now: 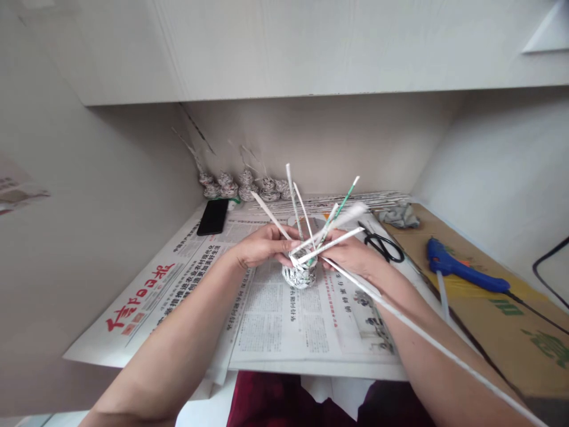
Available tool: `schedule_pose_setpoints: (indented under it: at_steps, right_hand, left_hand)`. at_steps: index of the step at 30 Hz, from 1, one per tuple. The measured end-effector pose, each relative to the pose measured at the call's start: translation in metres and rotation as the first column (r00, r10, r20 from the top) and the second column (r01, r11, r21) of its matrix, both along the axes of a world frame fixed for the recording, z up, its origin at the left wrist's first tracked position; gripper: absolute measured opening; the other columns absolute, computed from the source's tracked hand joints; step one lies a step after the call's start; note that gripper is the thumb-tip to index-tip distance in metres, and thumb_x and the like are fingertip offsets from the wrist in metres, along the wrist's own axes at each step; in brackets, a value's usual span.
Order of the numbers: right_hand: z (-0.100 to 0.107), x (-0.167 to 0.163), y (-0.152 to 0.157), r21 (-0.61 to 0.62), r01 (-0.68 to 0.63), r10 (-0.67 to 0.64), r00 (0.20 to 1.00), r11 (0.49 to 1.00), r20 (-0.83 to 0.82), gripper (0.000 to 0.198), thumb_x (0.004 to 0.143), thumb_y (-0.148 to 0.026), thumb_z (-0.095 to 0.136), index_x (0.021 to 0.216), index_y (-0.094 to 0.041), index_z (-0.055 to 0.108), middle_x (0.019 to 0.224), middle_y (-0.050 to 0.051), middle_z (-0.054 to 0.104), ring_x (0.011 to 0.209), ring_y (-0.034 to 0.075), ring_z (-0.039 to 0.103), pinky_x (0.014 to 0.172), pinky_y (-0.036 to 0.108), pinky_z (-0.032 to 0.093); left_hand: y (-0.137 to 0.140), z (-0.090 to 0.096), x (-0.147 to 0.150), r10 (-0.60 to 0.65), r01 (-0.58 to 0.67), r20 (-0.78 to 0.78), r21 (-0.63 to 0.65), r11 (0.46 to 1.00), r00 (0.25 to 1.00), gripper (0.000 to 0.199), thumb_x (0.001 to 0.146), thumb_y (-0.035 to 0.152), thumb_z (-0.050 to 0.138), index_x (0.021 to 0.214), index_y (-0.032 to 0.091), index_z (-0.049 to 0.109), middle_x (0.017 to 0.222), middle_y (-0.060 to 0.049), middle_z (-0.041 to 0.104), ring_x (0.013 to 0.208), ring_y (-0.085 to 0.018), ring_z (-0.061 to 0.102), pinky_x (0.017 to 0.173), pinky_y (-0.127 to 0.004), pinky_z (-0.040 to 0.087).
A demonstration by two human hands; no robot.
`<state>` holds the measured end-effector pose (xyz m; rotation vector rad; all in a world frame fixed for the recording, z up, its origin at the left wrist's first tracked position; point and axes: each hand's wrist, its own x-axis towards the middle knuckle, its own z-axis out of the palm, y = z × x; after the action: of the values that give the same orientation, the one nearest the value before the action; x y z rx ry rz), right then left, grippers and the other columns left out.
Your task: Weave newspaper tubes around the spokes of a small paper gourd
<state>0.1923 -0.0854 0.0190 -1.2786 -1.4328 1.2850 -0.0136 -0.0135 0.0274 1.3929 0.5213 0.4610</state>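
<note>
A small round woven paper basket with several rolled-paper sticks standing up from its rim is between my hands, just above the newspaper. My left hand grips its left side, thumb near the base of the sticks. Fingers of my right hand are closed at the right side of the rim, partly hidden by the sticks. One long white paper stick runs from the basket past my right hand and over my right forearm to the lower right. One upper stick is smeared by motion.
Newspaper covers the table. Behind stand several woven paper gourd shapes, a black phone and a pile of paper sticks. At right lie black-handled scissors, a grey cloth and a blue glue gun on cardboard.
</note>
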Motion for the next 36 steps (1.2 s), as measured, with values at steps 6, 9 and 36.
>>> schedule_pose_setpoints:
  at_steps: [6,9,36]
  right_hand:
    - [0.002,-0.006,-0.003,0.035,0.001,-0.001,1.0,0.999,0.009,0.01,0.069,-0.022,0.068,0.074,-0.018,0.061,0.054,-0.004,0.058,0.047,0.009,0.05,0.045,0.021,0.037]
    - [0.002,-0.008,-0.003,0.05,0.005,-0.005,1.0,0.999,0.013,0.011,0.068,-0.022,0.068,0.073,-0.018,0.059,0.054,-0.005,0.057,0.046,0.008,0.049,0.045,0.021,0.036]
    - [0.011,-0.011,-0.006,0.159,0.132,-0.164,0.964,0.978,0.207,0.006,0.072,-0.024,0.064,0.07,-0.02,0.059,0.059,-0.002,0.06,0.053,0.013,0.055,0.049,0.024,0.04]
  left_hand:
    - [-0.005,-0.008,0.013,0.146,-0.143,-0.074,0.045,0.989,0.986,0.041,0.066,0.037,0.08,0.094,0.011,0.068,0.07,-0.004,0.066,0.052,-0.01,0.058,0.045,-0.02,0.046]
    - [-0.006,-0.01,0.016,0.136,-0.128,-0.08,0.094,0.987,0.988,0.042,0.064,0.037,0.08,0.095,0.011,0.07,0.071,-0.005,0.068,0.054,-0.01,0.058,0.048,-0.02,0.044]
    - [-0.011,-0.009,0.02,0.253,-0.238,-0.036,0.229,0.944,0.967,0.025,0.063,0.032,0.078,0.076,0.011,0.074,0.067,-0.005,0.069,0.054,-0.011,0.055,0.053,-0.022,0.04]
